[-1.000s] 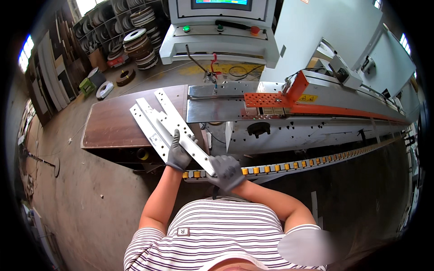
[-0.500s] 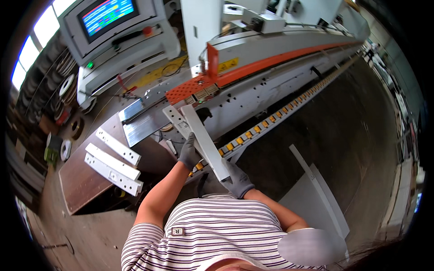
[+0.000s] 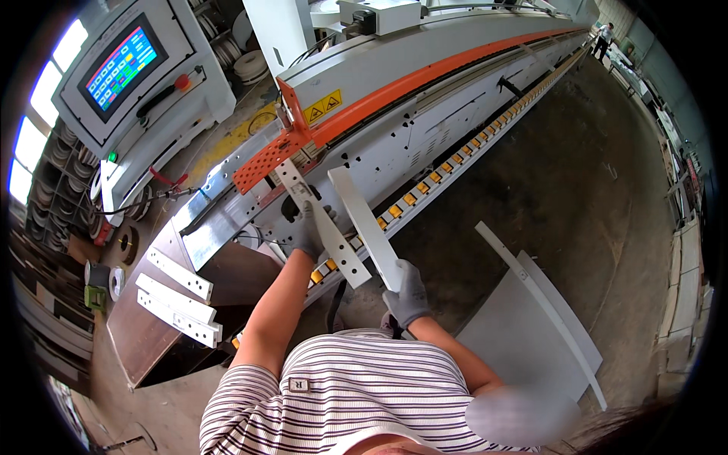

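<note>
Both of my hands wear grey gloves, and each grips a narrow white board. My left hand [image 3: 309, 231] is closed around a white board with drilled holes [image 3: 339, 246], whose far end reaches toward the orange perforated guard [image 3: 265, 163] of a long machine. Closed on the near end of a second, plain-faced white board [image 3: 364, 218] is my right hand [image 3: 409, 294]. The two boards are apart, both slanting away from me to the upper left. To the left, several similar drilled white strips [image 3: 180, 274] lie on a brown tabletop [image 3: 133, 337].
A rail with yellow rollers [image 3: 422, 187] runs along the machine's side [image 3: 394, 148]. Upper left stands a control console with a lit screen [image 3: 121, 68]. On my right are a large grey panel [image 3: 493, 315] and a long white strip [image 3: 542, 303]. Far off stands a person [image 3: 604, 39].
The two boards, side by side before, have separated. My right hand has moved its board rightward, away from the one in my left hand. The view has shifted, bringing more floor into sight.
</note>
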The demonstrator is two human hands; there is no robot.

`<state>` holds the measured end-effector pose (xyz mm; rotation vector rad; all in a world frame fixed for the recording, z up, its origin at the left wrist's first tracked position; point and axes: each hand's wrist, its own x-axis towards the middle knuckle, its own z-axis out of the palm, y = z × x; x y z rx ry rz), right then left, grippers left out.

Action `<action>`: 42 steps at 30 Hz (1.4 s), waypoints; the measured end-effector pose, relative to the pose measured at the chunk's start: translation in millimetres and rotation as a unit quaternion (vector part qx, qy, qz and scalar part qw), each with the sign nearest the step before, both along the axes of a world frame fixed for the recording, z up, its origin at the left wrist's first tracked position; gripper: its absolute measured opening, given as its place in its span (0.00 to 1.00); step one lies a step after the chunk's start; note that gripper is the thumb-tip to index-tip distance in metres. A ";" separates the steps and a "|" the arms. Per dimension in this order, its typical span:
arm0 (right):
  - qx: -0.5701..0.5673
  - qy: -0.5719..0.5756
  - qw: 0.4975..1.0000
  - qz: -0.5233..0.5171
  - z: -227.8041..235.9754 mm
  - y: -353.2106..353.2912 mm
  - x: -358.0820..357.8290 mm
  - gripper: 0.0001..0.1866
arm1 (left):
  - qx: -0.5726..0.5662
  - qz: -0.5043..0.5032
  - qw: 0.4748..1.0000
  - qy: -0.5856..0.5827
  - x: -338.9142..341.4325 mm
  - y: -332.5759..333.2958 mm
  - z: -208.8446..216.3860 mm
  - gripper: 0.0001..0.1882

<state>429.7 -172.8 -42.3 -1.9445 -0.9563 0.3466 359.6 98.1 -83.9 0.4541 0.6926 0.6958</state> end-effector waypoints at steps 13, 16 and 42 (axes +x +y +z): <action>-0.048 0.023 0.998 0.035 -11.3 -40.4 26.2 0.38 | 0.068 -0.009 0.997 -0.039 2.2 41.5 -14.5 0.28; -0.048 0.034 0.997 0.044 -14.5 -41.6 30.3 0.38 | 0.033 0.004 0.999 0.008 14.4 42.6 6.7 0.30; 0.031 0.193 0.980 -0.040 26.2 -98.0 67.2 0.40 | -0.073 0.006 0.996 0.052 178.8 77.3 -7.8 0.27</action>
